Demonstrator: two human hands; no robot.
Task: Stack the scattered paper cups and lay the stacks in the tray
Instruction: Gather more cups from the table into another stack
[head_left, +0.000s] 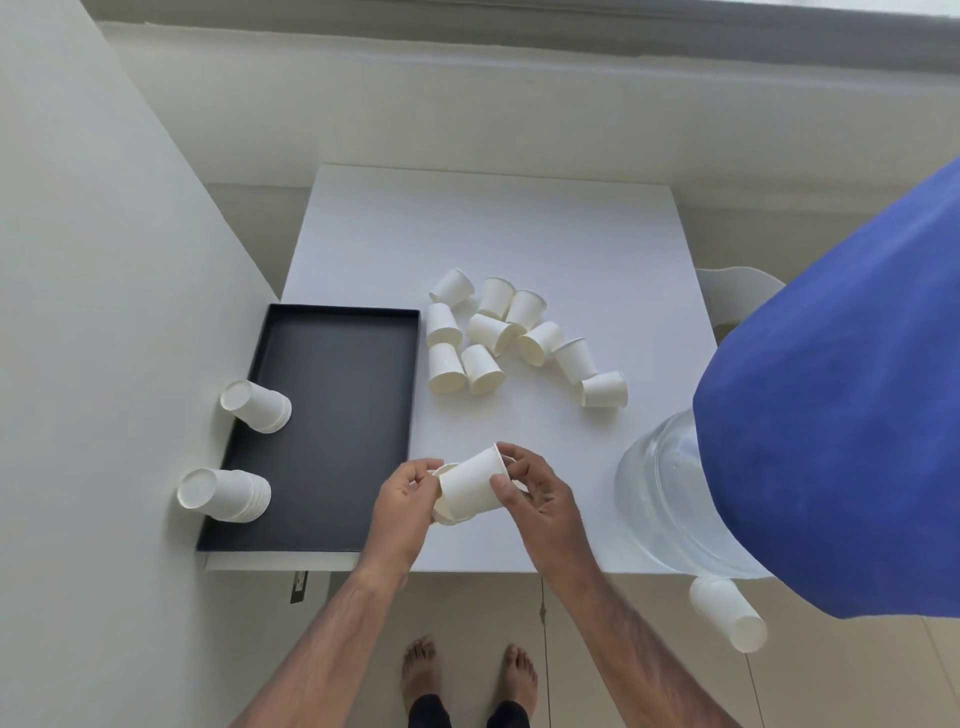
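Above the table's near edge, both hands hold white paper cups together. My right hand (535, 493) pinches a single cup (470, 486) by its rim and side. My left hand (402, 501) grips a short stack of cups (441, 512) that the single cup partly covers. Several loose cups (491, 335) lie scattered in the table's middle. The black tray (337, 374) sits at the table's left. Two stacks lie on their sides at its left rim, one farther (257, 405) and one nearer (226, 493).
A clear water bottle (660, 499) stands at the table's near right, under a large blue shape (841, 395) close to the camera. Another cup stack (727, 613) shows below it. A white wall runs along the left. A white chair (737, 291) stands right of the table.
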